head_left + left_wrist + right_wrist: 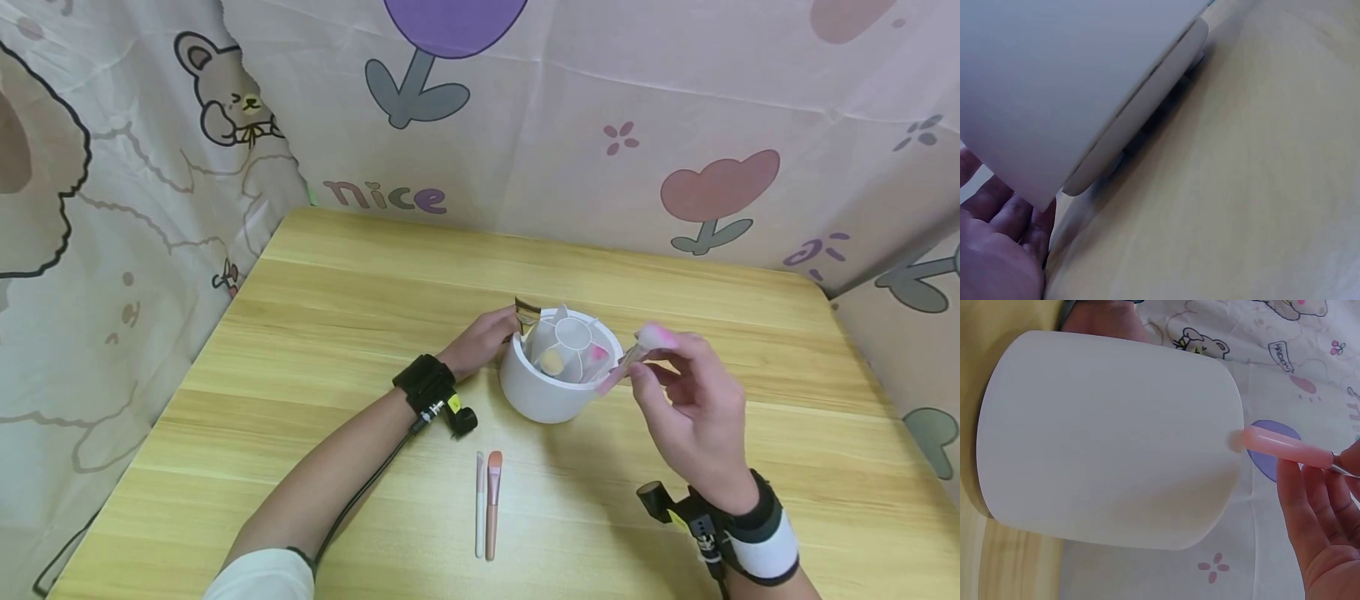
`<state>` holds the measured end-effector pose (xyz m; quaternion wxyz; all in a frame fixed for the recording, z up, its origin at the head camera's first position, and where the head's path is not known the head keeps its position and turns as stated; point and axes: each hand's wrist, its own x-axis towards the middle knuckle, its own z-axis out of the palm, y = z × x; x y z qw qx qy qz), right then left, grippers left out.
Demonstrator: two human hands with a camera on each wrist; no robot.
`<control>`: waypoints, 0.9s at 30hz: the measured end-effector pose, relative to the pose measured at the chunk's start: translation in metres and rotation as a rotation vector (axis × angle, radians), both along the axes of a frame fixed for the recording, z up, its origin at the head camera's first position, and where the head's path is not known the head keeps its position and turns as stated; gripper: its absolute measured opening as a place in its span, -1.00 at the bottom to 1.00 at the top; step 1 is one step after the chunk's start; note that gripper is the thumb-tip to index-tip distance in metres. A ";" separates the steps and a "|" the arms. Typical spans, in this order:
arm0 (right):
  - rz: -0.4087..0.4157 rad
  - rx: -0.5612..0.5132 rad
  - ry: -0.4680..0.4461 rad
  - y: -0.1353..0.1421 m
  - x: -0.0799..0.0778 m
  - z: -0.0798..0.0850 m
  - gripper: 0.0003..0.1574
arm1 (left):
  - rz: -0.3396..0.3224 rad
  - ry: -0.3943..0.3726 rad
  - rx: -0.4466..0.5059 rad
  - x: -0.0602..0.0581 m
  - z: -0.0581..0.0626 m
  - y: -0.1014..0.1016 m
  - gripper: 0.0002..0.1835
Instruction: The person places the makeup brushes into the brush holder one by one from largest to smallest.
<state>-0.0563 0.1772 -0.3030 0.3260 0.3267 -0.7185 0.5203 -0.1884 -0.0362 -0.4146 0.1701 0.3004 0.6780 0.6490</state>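
A round white brush holder (546, 396) with a clear divided insert stands on the table. My left hand (480, 342) grips its left side, fingers (1010, 215) curled against the wall; some are hidden behind it. In my right hand (697, 408) a makeup brush (1288, 449) is pinched between thumb and fingers. Its pink-and-white bristles (656, 337) point up and away, and its pink handle slants down, overlapping the holder's right rim in the head view. Inside the holder show a yellowish tip (551, 362) and a pink one (597, 354). A dark-edged item (528, 312) rises by the left fingers.
Two more makeup brushes lie side by side in front of the holder: a slim white one (480, 504) and one with orange bristles and a pinkish handle (493, 506). Printed cloth (540, 150) hangs behind the wooden table (337, 283) and along its left side.
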 end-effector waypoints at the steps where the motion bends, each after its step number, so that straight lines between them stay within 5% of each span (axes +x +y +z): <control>1: 0.004 -0.014 0.000 0.000 0.000 0.001 -0.63 | 0.003 0.000 0.000 0.000 0.000 0.000 -0.58; 27: -0.222 0.034 0.058 0.003 -0.008 0.000 -0.66 | 0.016 -0.001 -0.009 0.000 -0.002 0.001 -0.60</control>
